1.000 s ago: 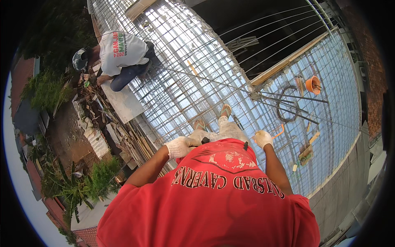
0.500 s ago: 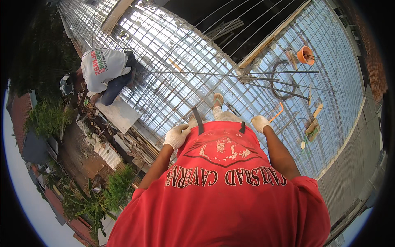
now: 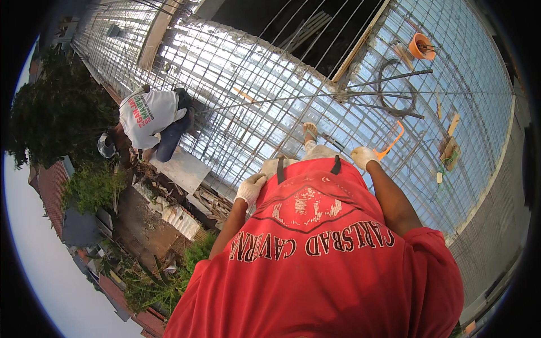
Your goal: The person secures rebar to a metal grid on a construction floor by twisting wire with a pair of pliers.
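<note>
Left hand (image 3: 251,189) and right hand (image 3: 365,157) look curled, grip unclear, with an orange tool (image 3: 387,150) at the right one's two o'clock. Black lettering (image 3: 324,244) crosses the red shirt (image 3: 315,293) at six, red-and-green print (image 3: 138,111) a co-worker's white shirt (image 3: 159,115) at ten.

Upper left: co-worker (image 3: 149,115) crouched, white printed shirt, dark trousers, head down over the edge. Pale board (image 3: 185,170) flat just beside the co-worker's knees. Top centre: dark opening (image 3: 346,31), bordered on its right by a timber strip (image 3: 363,40). Upper right: orange bucket (image 3: 422,46), contents unclear; dark coil (image 3: 381,84) below it. Small wood offcut (image 3: 453,124) farther down on the right. Ground at lower left — bare brown earth (image 3: 141,231), whitish sacks (image 3: 180,221), shrubs (image 3: 93,188), large tree (image 3: 59,107), red-tiled roof (image 3: 51,188). Grey roofing (image 3: 487,253) along the right rim.
</note>
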A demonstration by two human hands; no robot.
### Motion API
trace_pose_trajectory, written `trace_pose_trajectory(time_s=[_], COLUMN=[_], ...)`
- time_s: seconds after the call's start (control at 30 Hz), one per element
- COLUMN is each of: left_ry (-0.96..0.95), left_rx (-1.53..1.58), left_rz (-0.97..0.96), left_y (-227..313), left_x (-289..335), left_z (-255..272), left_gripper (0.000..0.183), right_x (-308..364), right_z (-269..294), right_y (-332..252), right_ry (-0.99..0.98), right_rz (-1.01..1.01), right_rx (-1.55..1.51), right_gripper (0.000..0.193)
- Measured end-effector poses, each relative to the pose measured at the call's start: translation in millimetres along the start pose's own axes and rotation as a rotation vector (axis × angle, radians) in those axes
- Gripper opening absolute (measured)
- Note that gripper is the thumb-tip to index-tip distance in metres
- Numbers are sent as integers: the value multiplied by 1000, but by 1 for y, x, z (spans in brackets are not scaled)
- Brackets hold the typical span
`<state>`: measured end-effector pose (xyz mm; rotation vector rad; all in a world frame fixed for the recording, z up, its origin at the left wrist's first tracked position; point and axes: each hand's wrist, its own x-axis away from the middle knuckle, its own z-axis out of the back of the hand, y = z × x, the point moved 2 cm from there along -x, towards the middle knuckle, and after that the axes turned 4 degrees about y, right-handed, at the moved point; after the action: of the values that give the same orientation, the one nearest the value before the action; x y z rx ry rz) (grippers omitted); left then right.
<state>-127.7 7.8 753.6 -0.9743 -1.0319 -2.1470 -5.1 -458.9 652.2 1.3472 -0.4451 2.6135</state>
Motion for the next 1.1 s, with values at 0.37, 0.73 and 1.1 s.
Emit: trace_pose_trajectory(time_s=[0.37,0.73,1.1], left_ry=[124,120,-26], left_rx=[696,713,540], left_rz=[195,186,153], left_y=[-28,-25,-59], left_x=[-22,-43,-120], left_z=[13,51,131], left_gripper=[38,37,41], right_x=[-10,-2,40], right_z=[-16,-23,-53], right_y=[20,2,-51], right_ry=[-30,4,51], right_rz=[33,-22,-115], right_rx=[-14,-76,-220], right_gripper=[38,39,40])
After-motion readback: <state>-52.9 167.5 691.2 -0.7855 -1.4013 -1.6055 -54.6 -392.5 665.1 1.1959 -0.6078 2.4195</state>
